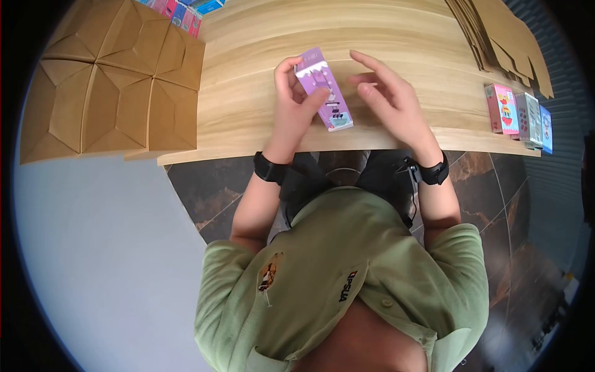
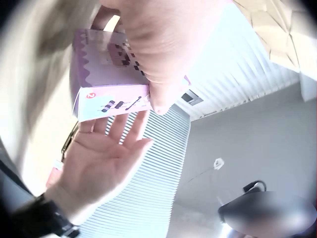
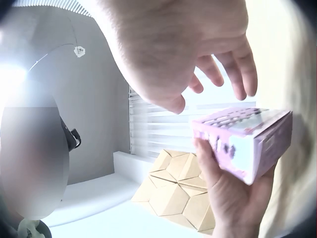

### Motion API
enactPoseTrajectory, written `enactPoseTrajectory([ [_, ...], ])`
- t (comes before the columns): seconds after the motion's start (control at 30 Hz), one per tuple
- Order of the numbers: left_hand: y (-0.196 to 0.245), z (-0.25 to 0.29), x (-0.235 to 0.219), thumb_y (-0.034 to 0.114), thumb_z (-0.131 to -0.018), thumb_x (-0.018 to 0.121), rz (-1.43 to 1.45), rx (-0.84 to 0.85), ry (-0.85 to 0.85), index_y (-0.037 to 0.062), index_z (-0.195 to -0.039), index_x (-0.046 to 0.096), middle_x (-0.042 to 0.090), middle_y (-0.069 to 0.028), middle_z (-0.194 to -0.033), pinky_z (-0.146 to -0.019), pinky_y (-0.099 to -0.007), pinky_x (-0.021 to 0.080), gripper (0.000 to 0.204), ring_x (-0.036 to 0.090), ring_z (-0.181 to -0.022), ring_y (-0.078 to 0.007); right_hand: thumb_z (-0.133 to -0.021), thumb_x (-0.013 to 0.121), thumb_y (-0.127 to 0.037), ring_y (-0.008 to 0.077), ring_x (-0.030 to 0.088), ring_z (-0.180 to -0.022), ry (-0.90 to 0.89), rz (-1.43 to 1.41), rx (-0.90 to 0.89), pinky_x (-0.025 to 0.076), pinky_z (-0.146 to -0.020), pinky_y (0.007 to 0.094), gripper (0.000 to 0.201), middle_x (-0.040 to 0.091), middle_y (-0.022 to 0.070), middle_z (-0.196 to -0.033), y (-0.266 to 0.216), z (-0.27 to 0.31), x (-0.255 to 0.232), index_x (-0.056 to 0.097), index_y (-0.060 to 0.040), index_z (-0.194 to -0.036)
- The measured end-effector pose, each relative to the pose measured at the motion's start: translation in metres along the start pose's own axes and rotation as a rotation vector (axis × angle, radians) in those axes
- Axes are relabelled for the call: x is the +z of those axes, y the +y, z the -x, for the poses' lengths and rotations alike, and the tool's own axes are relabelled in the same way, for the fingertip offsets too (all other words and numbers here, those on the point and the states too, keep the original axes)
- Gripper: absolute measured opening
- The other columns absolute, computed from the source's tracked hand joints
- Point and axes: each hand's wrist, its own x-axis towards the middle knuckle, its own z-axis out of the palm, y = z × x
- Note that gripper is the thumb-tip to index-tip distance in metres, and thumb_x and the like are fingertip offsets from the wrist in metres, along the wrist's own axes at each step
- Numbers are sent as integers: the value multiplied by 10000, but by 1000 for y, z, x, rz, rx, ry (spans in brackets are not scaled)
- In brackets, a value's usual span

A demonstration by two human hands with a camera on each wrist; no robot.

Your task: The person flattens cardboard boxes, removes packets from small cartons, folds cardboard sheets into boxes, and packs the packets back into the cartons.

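A small purple printed box [image 1: 326, 93] is gripped by my left hand [image 1: 294, 102], its thumb lying across the front face and its fingers round the far side. In the left wrist view the box [image 2: 111, 74] shows a pale panel with small dark pictures and a scalloped purple edge. My right hand [image 1: 393, 102] hovers just right of the box with its fingers spread and nothing in them. The right wrist view shows that hand [image 3: 183, 49] above the box [image 3: 242, 139], a gap between fingertips and cardboard.
Folded brown paper bags [image 1: 118, 80] stand in a block on the table's left, with several colourful boxes [image 1: 180, 15] behind them. Flat brown bags [image 1: 505, 37] lie at the back right. Near the right front edge stand a red box [image 1: 502, 109], a grey box [image 1: 528, 118] and a blue box [image 1: 546, 129].
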Motion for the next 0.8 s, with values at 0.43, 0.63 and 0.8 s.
enactPoseTrajectory([
  [0.43, 2, -8, 4, 219, -1012, 582, 198, -201, -101, 127, -1434, 352, 554, -70, -1294, -923, -345, 530, 489, 585, -1141, -161, -755, 828, -125, 355, 419, -1413, -171, 113, -171, 442, -1071, 445, 824, 356, 200, -1579, -15, 7, -15, 464, -149, -1494],
  [0.63, -4, -7, 7, 296, -1039, 524, 265, -248, -112, 110, -1460, 328, 545, -75, -1326, -908, -351, 548, 500, 600, -1153, -175, -717, 841, -115, 387, 405, -1404, -121, 322, -229, 387, -1133, 441, 920, 359, 220, -1564, -1, 12, -3, 403, -136, -1525],
  [0.8, 14, -2, 11, 171, -958, 643, 59, -108, -149, 111, -1521, 295, 551, -101, -1331, -960, -364, 519, 665, 587, -1180, -195, -709, 852, -143, 393, 383, -1415, -155, 253, -106, 370, -1148, 449, 951, 342, 225, -1569, 1, 16, 1, 378, -126, -1534],
])
